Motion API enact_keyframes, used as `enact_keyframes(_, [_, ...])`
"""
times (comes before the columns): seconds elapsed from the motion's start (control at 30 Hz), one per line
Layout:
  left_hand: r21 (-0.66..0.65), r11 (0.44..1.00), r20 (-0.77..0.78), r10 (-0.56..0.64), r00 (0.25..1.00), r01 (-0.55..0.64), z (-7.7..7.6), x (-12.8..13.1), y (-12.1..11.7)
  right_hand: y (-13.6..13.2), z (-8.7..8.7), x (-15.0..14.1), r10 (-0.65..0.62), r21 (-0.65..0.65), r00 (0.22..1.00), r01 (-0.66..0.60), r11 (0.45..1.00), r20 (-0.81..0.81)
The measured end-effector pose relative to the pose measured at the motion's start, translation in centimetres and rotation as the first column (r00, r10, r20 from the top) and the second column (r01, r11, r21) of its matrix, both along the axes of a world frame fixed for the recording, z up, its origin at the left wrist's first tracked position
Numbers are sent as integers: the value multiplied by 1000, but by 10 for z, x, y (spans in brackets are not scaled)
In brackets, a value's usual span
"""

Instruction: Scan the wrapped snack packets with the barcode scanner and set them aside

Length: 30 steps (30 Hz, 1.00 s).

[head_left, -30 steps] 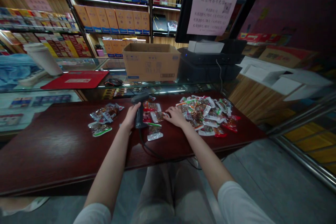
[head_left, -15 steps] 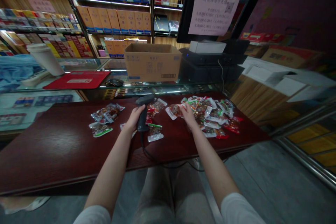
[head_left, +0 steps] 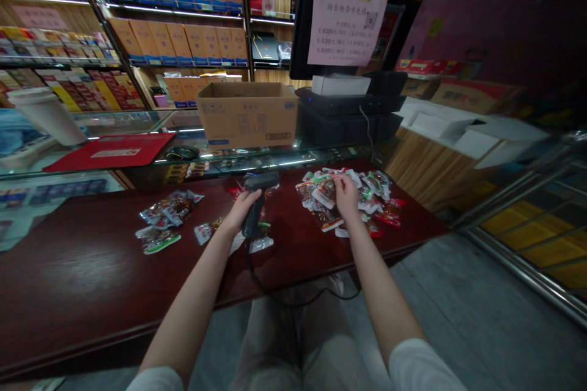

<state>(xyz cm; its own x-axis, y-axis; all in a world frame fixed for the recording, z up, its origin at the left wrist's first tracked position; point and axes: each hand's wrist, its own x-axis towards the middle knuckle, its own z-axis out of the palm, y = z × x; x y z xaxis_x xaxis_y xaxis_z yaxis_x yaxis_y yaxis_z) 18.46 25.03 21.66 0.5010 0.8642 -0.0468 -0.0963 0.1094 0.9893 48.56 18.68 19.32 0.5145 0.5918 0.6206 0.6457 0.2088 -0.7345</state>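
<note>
My left hand (head_left: 241, 211) is wrapped round the grip of a black barcode scanner (head_left: 254, 204), held above the table with its head pointing right. Small snack packets (head_left: 263, 238) lie partly hidden beneath and behind it. My right hand (head_left: 346, 195) is over a pile of snack packets (head_left: 367, 186) on the right of the table. Its fingers are closed at the edge of a clear and white snack packet (head_left: 325, 191) with brown contents. The fingertips are partly hidden.
The dark red table (head_left: 105, 263) carries a smaller group of packets (head_left: 172, 208) at left. Beyond it, a glass counter holds an open cardboard box (head_left: 247, 119), a mouse (head_left: 182, 153), a red mat (head_left: 110, 153) and a white cup (head_left: 48, 116). The scanner's cable (head_left: 279, 302) hangs over the front edge.
My right hand has moved from the pile's left edge to the right, over the pile. The scanner stays in my left hand, its head turned more to the right. The view has swung right.
</note>
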Motion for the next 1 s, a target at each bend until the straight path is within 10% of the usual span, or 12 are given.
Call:
enact_keyframes(0.4, [-14, 970, -40, -242, 970, 241, -8, 49, -11, 12, -22, -19, -200, 38, 979, 202, 979, -49])
enact_keyframes(1.0, [-23, 982, -21, -186, 982, 185, -7, 42, -17, 13, -22, -12, -198, 150, 950, 239, 959, -243])
